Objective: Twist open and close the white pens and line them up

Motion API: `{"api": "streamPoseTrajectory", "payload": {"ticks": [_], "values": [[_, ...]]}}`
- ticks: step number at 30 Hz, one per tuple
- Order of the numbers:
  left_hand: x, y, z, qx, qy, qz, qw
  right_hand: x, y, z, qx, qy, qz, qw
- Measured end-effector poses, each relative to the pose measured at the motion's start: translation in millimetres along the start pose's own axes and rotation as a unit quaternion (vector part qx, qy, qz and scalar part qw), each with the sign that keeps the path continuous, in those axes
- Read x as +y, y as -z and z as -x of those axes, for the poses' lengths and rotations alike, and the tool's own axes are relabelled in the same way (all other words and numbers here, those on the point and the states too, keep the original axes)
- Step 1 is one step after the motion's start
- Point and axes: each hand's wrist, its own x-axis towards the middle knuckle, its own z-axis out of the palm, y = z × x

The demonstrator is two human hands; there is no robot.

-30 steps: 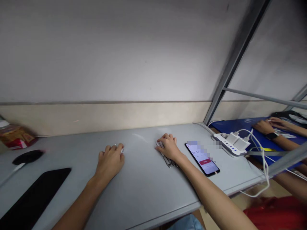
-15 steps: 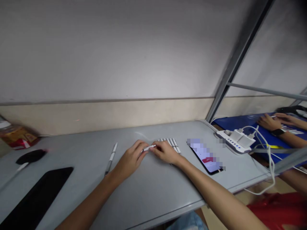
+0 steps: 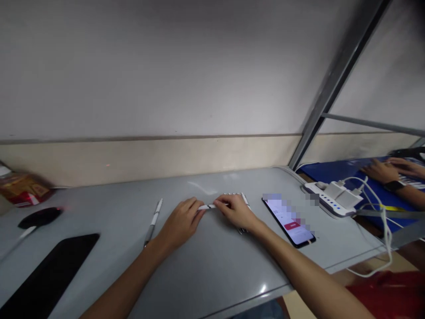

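Observation:
A white pen [image 3: 208,207] with a dark band lies crosswise between my two hands, just above the grey table [image 3: 212,270]. My left hand [image 3: 184,221] pinches its left end, and the fingers of my right hand [image 3: 235,210] close on its right end. Partly hidden behind my right hand is a row of several white pens [image 3: 245,199] lying side by side. Another pen [image 3: 154,221], white with a grey grip, rests alone left of my left hand, its lower end by my left forearm.
A lit phone [image 3: 288,221] lies to the right, before a white power strip [image 3: 330,198] with plugs and cables. On the left are a black slab [image 3: 53,274], a black oval device [image 3: 40,217] and a jar [image 3: 25,188]. Another person's hands [image 3: 381,170] work at a blue table.
My hands have drawn slightly apart, and more of the pen, with its dark band, shows between them. The view has shifted a little.

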Motion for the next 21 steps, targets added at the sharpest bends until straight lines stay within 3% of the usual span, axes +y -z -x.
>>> {"api": "streamPoseTrajectory", "payload": {"ticks": [5,9,15,21], "values": [[1,4.9,4,0.009,-0.014,-0.006,1.000,-5,1,3,0.009,0.023,-0.040,0.999],[1,4.3,4,0.015,-0.043,-0.071,0.996,-5,2,4,-0.020,0.015,-0.021,0.999],[7,2.6,8,0.021,-0.094,-0.110,0.989,-14,1,13,-0.139,0.040,0.129,0.981],[15,2.5,10,0.026,-0.109,-0.079,0.990,-21,-1,15,-0.135,0.051,0.219,0.965]]}}
